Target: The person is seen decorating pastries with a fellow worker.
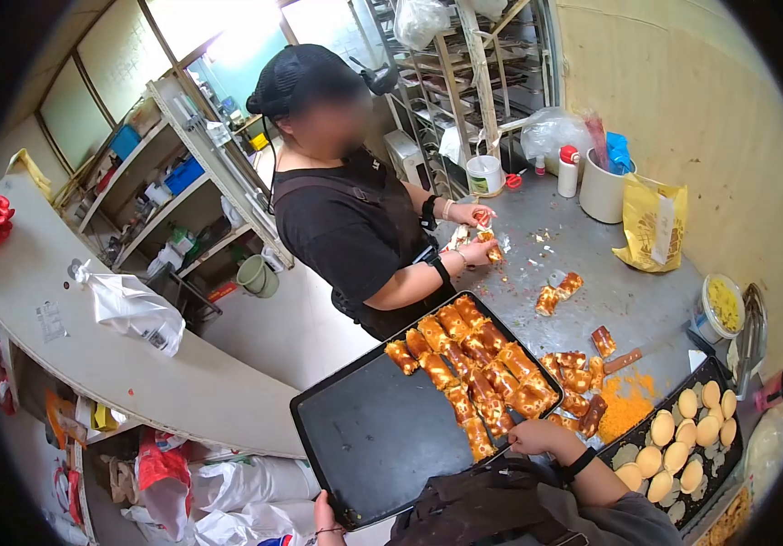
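A black baking tray [355,437] is held tilted in front of my body. Its right part carries rows of browned bread rolls [478,364], while the left part is bare. My left hand [328,514] grips the tray's near left corner, its fingers partly hidden beneath. My right hand [537,437] is closed on the tray's right edge, close to the rolls. Beyond that edge, more browned rolls [576,380] lie loose on the metal table [537,209], next to a heap of orange shreds [626,409].
Across the tray stands a co-worker [346,209] handling a roll [492,247]. A second dark tray [717,373] with round pale cakes [674,455] sits at right. Behind are a yellow bag [654,223] and white bucket [603,187]. A curved counter [218,400] lies left.
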`<state>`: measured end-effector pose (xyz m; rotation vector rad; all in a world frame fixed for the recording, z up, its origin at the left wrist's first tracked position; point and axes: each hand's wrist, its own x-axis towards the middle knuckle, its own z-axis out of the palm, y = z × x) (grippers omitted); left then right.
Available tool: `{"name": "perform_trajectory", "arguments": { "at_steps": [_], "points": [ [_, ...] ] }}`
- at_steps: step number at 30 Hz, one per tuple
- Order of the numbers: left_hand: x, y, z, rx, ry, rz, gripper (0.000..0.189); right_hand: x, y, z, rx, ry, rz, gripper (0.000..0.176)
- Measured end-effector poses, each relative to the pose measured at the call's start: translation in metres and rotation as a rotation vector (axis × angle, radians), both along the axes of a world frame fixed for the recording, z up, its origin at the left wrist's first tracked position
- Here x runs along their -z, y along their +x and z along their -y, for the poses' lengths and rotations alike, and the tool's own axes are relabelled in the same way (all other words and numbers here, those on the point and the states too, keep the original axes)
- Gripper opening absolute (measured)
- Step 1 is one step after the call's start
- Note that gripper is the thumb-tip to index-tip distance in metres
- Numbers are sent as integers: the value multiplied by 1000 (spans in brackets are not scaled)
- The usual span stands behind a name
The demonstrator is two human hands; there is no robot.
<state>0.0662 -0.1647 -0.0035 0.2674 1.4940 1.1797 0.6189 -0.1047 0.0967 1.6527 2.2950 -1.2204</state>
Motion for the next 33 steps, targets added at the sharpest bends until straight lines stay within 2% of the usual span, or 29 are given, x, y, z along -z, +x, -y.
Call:
{"name": "perform_trajectory", "arguments": {
  "at_steps": [4, 8, 11, 17, 19, 26, 31, 33],
  "points": [
    [-62, 40, 1, -5, -117, 169, 49, 7, 1, 1, -4, 23, -23, 24],
    [-57, 36, 2, 30, -106, 187, 52, 4, 2, 2, 2, 25, -22, 25],
    [-52, 34, 2, 17, -101, 193, 51, -4, 0, -2, -49, -56, 49, 32],
    [-50, 31, 2, 0, -121, 171, 52, 5, 4, 0, -37, 3, -23, 31],
    [-61, 39, 1, 8, -134, 174, 52, 0, 3, 0, -25, -18, -19, 31],
    [-47, 32, 2, 29, -93, 201, 56, 7, 6, 0, -34, 10, -45, 31],
    [-65, 44, 3, 47, -102, 173, 57, 5, 4, 0, -13, -26, -26, 29],
    [-58, 39, 3, 52, -101, 169, 58, 5, 4, 0, -15, -30, -13, 30]
  ]
}}
